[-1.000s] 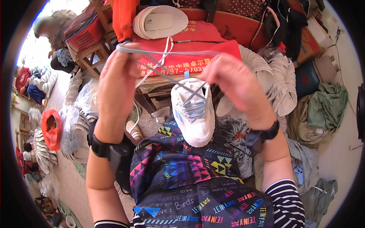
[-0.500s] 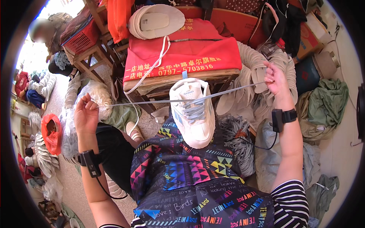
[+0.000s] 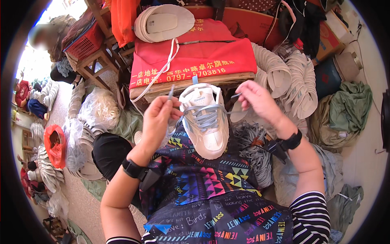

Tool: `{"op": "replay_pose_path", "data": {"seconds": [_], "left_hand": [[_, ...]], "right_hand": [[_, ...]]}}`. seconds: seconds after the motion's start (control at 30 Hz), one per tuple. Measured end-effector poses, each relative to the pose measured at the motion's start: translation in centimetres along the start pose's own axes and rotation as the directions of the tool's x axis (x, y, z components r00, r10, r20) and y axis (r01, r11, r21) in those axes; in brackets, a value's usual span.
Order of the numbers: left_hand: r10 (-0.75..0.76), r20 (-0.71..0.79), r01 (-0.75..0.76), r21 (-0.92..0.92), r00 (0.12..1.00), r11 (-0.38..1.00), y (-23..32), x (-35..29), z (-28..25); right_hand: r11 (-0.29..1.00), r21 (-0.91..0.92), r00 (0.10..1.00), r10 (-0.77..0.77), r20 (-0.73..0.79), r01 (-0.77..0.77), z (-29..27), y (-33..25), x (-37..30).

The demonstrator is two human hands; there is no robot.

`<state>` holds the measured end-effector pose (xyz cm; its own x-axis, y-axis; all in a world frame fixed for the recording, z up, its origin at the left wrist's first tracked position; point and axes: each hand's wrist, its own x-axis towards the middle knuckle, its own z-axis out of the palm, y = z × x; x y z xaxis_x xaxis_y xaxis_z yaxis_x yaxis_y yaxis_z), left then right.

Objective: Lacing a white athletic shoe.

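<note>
A white shoe upper (image 3: pixel 210 140) stands upright between my hands, its toe toward me, with grey-blue laces (image 3: pixel 206 116) crossing its tongue. At its left side, my left hand (image 3: pixel 160 118) pinches one lace, whose tip sticks up past the fingers. My right hand (image 3: pixel 256 101) is closed on the other lace end at the right, a little away from the shoe. Under the shoe's toe is my dark apron (image 3: pixel 211 179) with bright patterns.
Ahead stands a wooden table covered by a red cloth (image 3: pixel 191 61), holding stacked white uppers (image 3: pixel 164 23) and a loose white lace. Rows of nested uppers (image 3: pixel 298 83) and a bundle of grey laces (image 3: pixel 260 156) lie at the right. Bagged materials (image 3: pixel 99 107) are at the left.
Both hands have come in from wide apart toward the shoe. The laces, stretched taut sideways before, are now slack and bent near the hands.
</note>
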<state>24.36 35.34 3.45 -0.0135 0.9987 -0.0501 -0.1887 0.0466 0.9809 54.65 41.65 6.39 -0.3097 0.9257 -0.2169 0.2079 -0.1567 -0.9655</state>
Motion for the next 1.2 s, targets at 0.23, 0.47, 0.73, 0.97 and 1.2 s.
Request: {"op": "replay_pose_path", "data": {"seconds": [0.23,0.47,0.73,0.97,1.2], "left_hand": [[-0.118,0.063,0.092,0.317,0.991,0.944,-0.4,-0.8,1.8],[-0.142,0.014,0.125,0.396,0.990,0.910,-0.6,-1.1,1.7],[-0.153,-0.002,0.144,0.366,0.988,0.919,-0.3,-1.3,2.0],[-0.279,0.124,0.240,0.259,0.952,0.936,-0.2,-0.4,1.8],[-0.342,0.111,0.307,0.250,0.933,0.918,0.9,0.2,2.2]], "right_hand": [[0.964,-0.201,0.984,-0.165,0.068,0.175,2.4,0.8,-1.3],[0.991,-0.084,0.994,-0.106,-0.028,0.104,3.5,0.1,-0.9],[0.743,-0.591,0.913,-0.408,-0.027,0.314,4.8,-0.2,-1.2],[0.100,-0.862,0.660,-0.688,0.300,0.496,5.2,-0.1,-0.7],[0.036,-0.809,0.618,-0.665,0.419,0.587,5.3,-1.0,-0.4]]}}
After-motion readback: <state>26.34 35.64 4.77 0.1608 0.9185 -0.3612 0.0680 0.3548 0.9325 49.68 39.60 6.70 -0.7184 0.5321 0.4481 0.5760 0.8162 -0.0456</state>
